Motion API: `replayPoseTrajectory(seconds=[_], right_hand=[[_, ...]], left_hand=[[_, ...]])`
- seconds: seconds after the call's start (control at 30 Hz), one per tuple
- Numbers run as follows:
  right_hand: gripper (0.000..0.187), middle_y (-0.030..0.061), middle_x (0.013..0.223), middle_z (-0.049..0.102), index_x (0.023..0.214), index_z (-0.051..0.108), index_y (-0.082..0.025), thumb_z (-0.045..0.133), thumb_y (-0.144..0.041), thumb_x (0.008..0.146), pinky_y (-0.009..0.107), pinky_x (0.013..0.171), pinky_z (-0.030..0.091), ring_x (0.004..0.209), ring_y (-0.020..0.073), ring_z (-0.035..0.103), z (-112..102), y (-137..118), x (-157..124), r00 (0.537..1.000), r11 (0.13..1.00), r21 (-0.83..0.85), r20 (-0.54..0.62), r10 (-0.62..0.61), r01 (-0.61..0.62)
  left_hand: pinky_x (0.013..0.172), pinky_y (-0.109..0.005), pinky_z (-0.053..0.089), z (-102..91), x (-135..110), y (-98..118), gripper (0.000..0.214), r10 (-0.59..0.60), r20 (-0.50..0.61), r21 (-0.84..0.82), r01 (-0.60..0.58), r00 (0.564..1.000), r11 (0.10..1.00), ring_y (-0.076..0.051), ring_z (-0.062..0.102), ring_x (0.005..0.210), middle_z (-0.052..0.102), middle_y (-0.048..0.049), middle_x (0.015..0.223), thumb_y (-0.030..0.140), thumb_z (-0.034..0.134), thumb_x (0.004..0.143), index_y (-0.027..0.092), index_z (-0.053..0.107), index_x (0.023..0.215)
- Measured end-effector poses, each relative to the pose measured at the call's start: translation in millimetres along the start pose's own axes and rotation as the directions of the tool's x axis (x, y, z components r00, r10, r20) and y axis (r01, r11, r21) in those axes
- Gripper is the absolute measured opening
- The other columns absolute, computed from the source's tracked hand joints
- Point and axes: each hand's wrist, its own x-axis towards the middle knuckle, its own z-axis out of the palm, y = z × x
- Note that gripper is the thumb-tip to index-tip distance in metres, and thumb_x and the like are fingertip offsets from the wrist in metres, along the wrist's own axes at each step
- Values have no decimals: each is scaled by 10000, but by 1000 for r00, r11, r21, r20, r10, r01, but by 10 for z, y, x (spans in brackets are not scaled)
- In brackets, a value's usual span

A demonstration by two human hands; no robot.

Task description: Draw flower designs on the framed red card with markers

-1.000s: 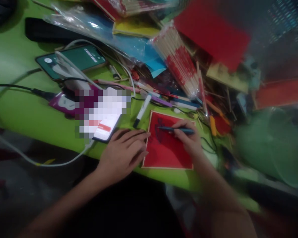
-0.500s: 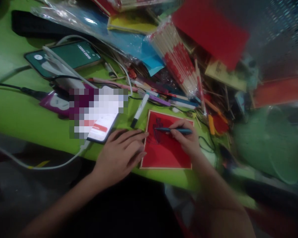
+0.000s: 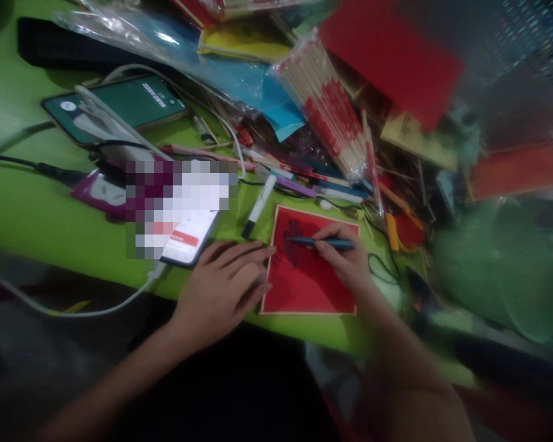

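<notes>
A red sheet with a pale border lies on the green table in front of me. Dark drawn lines mark its upper left part. Between the fingers of my right hand is a blue-green pen, its tip at those lines. My left hand lies with its fingers stretched out, fingertips at the sheet's left edge. Just above that hand rests a white marker with a black cap. A lit phone, partly blurred out, sits to its left.
A second phone and a purple power strip with cables lie at left. Bundled wooden sticks, pens and coloured paper crowd the back. On the right stands a translucent green container.
The pen tip has shifted very slightly left over the drawn lines. My left hand and the sheet look the same.
</notes>
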Motion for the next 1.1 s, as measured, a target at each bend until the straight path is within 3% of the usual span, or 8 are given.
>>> replayPoseTrajectory(seconds=[0.37,0.63,1.1], right_hand=[[243,5,801,732,924,723,-232,818,-453,894,274,665,550,699,148,695,9,-6,12,999,1000,5,-45,-7,8],[231,10,839,733,945,726,-231,813,-440,901,281,687,546,725,151,701,-15,22,1,1000,1000,-1,11,-5,5],[210,1,829,735,942,726,-240,812,-429,909,276,685,535,729,147,701,-8,16,3,1000,1000,20,-8,-14,14]], left_hand=[[1070,-474,399,8,-7,-4,134,1,1,4,-1,1000,1000,-247,669,1316,737,-35,1406,285,510,1076,240,608,997],[1073,-473,400,3,3,0,129,-1,1,2,1,1000,1000,-245,667,1318,733,-30,1412,285,506,1076,242,607,1009],[1067,-478,404,4,-5,-4,126,-2,7,13,1,1000,1000,-248,668,1317,734,-33,1410,286,506,1074,244,602,1003]])
